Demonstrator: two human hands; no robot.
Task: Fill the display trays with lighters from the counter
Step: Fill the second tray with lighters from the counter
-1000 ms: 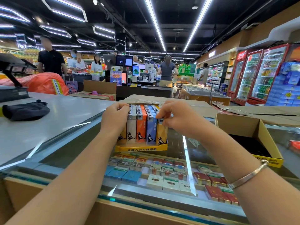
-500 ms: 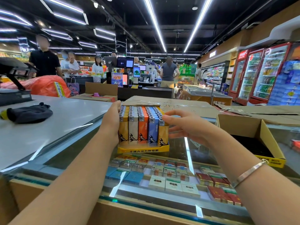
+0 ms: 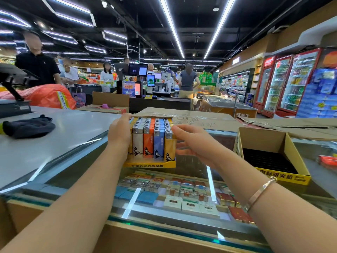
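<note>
Full tray (image 3: 149, 164) of lighters (image 3: 151, 139) sits on the glass worktop (image 3: 191, 161), centre of view. Yellow tray front with printed text. Lighters stand upright in packed rows: yellow, white, orange, blue, yellow across the front, silver tops.

Left hand (image 3: 119, 133) lies flat against the left side of the lighter block, fingers curled over the far top corner. Grip not closed around anything, just pressing the side.

Right hand (image 3: 193, 141) is at the right side of the block, fingers spread and pointing left, tips touching or just beside the rightmost yellow lighter near its top. Cannot tell if there is real contact. Grip spread, nothing pinched. Silver bracelet (image 3: 259, 193) on the right wrist.

Second tray, an open cardboard box (image 3: 284, 177) with a yellow front, sits on the worktop to the right, well apart from the full tray. Its inside is dark; no lighters visible in it.

Under the glass: rows of cigarette packs (image 3: 182, 194), blue, white and red.

Left of the glass a grey metal surface (image 3: 54, 136) with a dark cloth (image 3: 27, 126) lying on it. Flattened cardboard (image 3: 209, 117) lies behind the tray. Orange bag (image 3: 47, 95) far left. Shoppers and checkout screens in the background, drink fridges (image 3: 284, 83) at right.
</note>
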